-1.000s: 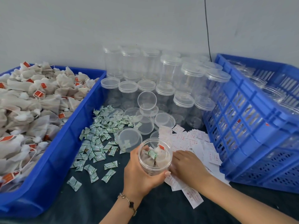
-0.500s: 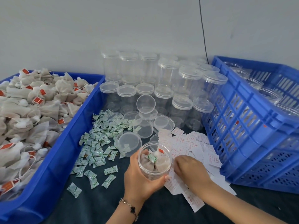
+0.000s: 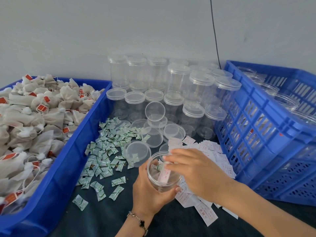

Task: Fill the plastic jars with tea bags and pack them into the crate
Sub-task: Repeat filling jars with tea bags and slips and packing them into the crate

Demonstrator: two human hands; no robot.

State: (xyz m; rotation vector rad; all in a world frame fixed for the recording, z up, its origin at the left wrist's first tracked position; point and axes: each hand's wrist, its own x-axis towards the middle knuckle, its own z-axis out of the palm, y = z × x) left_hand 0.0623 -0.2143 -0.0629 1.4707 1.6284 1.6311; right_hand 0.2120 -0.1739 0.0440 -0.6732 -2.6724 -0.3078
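Note:
My left hand [image 3: 150, 194] grips a clear plastic jar [image 3: 164, 184] from the side, just above the dark table. Tea bags and a green sachet lie inside it. My right hand [image 3: 193, 170] is over the jar's mouth with its fingers straight. A white paper slip [image 3: 163, 177] stands in the jar just under those fingertips. The blue bin [image 3: 56, 168] on the left is heaped with tea bags [image 3: 30, 117]. On the right stands the blue slatted crate [image 3: 256, 142] with clear jars inside.
Capped empty jars [image 3: 177, 79] are stacked against the back wall. Loose lids [image 3: 136, 149] lie in front of them. Green sachets [image 3: 106, 151] are scattered to the left of the jar, and white slips [image 3: 213, 149] are spread to its right.
My right hand has risen from the pile of slips to the jar's mouth, and a white slip now stands inside the jar. My left hand still holds the jar.

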